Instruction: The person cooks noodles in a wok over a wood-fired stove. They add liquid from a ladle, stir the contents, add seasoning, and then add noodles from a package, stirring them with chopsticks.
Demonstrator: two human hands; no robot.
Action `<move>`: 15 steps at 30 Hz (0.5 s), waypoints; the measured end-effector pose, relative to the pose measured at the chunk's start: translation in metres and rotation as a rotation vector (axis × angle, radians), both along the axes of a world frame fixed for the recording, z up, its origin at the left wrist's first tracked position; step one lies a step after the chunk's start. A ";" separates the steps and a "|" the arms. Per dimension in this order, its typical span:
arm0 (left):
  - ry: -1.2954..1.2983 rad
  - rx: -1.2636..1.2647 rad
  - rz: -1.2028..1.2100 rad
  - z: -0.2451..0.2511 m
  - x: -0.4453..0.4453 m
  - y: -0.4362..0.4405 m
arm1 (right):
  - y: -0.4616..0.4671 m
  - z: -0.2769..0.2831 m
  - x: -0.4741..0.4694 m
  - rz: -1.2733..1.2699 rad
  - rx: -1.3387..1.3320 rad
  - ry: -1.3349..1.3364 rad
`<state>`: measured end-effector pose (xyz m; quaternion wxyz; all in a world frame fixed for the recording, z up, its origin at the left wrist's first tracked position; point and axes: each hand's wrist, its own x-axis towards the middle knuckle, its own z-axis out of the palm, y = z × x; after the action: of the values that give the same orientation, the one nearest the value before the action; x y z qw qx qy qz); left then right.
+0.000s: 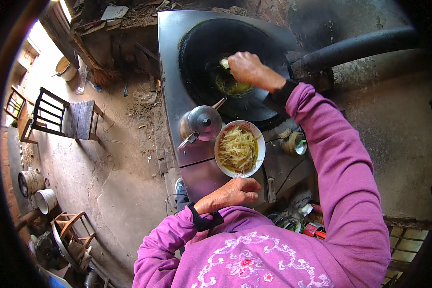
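Observation:
My right hand (247,70) reaches over a large black wok (198,54) set in a metal stove top. Its fingers close on a small, pale, shiny object (224,63); what it is cannot be made out. Yellowish liquid (234,88), seemingly oil, pools in the wok below the hand. My left hand (237,192) is held empty just in front of a white bowl (262,158), with fingers loosely bent and apart. Shredded strips, probably potato (237,149), fill that bowl on the stove's near part. Left of it stands a metal kettle (201,122) with a spout and lid.
Beside my right forearm is a small jar (294,143). A thick flue pipe (360,46) leaves the stove at the right. Across the floor to the left are a wooden chair (77,120), a broom (100,73) and several buckets, one of them white (46,201).

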<state>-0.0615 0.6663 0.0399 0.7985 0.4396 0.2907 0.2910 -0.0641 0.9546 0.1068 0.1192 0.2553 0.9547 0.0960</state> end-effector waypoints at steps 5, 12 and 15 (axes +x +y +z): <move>-0.021 -0.051 0.035 0.000 -0.003 -0.001 | -0.018 -0.022 0.038 0.017 0.046 -0.056; 0.016 -0.018 -0.002 0.000 0.005 -0.004 | 0.003 0.006 0.075 0.018 0.098 -0.145; 0.022 -0.029 -0.006 0.003 0.007 -0.004 | 0.016 0.025 0.084 0.034 0.116 -0.184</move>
<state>-0.0541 0.6626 0.0428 0.8025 0.4319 0.3022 0.2795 0.0201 0.9705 0.1315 0.1898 0.2355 0.9367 0.1762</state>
